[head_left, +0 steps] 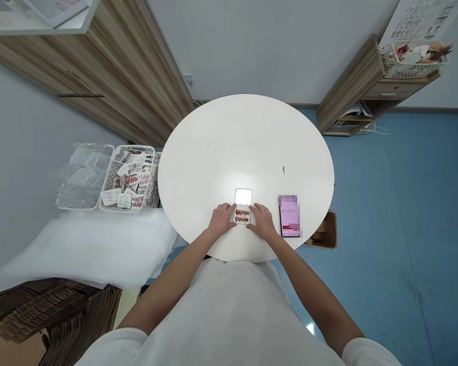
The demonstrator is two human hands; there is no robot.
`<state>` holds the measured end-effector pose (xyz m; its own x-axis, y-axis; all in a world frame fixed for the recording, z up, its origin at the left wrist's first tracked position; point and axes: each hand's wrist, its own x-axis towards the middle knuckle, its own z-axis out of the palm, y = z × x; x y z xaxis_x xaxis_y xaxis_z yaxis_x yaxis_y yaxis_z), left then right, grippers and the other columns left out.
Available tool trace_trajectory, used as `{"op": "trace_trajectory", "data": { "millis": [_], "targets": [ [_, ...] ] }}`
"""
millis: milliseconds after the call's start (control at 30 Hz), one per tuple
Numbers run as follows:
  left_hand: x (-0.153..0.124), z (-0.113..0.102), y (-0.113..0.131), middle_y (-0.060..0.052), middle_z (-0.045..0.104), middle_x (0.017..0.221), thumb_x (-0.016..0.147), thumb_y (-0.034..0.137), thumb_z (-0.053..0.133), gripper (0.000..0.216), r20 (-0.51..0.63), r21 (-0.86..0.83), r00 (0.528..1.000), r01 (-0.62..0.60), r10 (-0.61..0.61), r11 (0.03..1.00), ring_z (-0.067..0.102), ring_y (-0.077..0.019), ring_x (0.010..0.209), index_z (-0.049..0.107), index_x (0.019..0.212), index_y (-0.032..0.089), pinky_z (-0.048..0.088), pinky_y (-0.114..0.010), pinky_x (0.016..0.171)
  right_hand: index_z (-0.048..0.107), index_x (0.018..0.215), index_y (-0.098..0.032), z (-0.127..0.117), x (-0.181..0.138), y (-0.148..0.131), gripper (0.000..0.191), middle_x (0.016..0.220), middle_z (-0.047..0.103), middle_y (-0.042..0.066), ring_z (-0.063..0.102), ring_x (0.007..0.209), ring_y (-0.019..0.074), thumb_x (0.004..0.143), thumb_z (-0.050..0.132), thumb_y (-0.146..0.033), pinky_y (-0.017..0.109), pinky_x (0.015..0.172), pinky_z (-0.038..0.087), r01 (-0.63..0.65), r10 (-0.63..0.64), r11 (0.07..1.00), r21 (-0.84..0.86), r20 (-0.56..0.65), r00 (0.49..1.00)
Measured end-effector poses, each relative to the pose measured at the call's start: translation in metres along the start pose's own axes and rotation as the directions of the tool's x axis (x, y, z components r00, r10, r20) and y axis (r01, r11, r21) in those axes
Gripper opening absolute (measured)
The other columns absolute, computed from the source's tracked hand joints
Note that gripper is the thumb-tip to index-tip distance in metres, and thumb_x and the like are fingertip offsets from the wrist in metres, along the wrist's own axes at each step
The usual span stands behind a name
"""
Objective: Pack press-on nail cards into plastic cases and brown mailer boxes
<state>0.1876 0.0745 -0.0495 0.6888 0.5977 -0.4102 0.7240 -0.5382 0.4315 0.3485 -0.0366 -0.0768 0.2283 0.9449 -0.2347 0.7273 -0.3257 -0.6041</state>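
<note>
A small clear case [242, 213] with rows of reddish-brown press-on nails lies open on the round white table [244, 147], near its front edge. Its lid [243, 195] is folded back flat and glares in the light. My left hand [222, 219] grips the case's left side with curled fingers. On the right side my right hand [262, 221] holds the case the same way. A phone [289, 216] with a pink screen lies just right of my right hand.
Left of the table a white wire basket [129, 178] holds several nail-set cards, next to a clear tray [82, 175] of plastic cases. White foam sheets [91, 246] and flattened cardboard [53, 310] lie front left. A cardboard box [324, 231] sits under the table's right edge.
</note>
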Motion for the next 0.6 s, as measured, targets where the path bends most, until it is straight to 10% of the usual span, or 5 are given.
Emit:
{"op": "trace_trajectory", "data": {
  "millis": [367, 600],
  "targets": [
    [-0.018, 0.018, -0.002, -0.006, 0.056, 0.102, 0.075, 0.027, 0.055, 0.047, 0.039, -0.524, 0.968, 0.231, -0.247, 0.820, 0.057, -0.0138, 0.083, 0.043, 0.120, 0.019, 0.047, -0.030, 0.079, 0.034, 0.127, -0.023, 0.003, -0.004, -0.002, 0.054, 0.105, 0.051, 0.006, 0.056, 0.076, 0.0139, 0.075, 0.047, -0.021, 0.033, 0.072, 0.049, -0.257, 0.246, 0.855, 0.450, 0.084, 0.966],
    [-0.014, 0.023, 0.002, -0.004, 0.059, 0.092, 0.077, 0.018, 0.048, 0.036, 0.053, -0.611, 0.968, 0.227, -0.247, 0.758, 0.057, -0.0117, 0.080, 0.049, 0.113, 0.019, 0.047, -0.028, 0.078, 0.051, 0.111, -0.022, 0.007, 0.014, -0.002, 0.044, 0.082, 0.053, 0.000, 0.051, 0.064, 0.0109, 0.068, 0.048, -0.015, 0.029, 0.065, 0.047, -0.307, 0.294, 0.850, 0.429, 0.100, 0.951]
  ]
}}
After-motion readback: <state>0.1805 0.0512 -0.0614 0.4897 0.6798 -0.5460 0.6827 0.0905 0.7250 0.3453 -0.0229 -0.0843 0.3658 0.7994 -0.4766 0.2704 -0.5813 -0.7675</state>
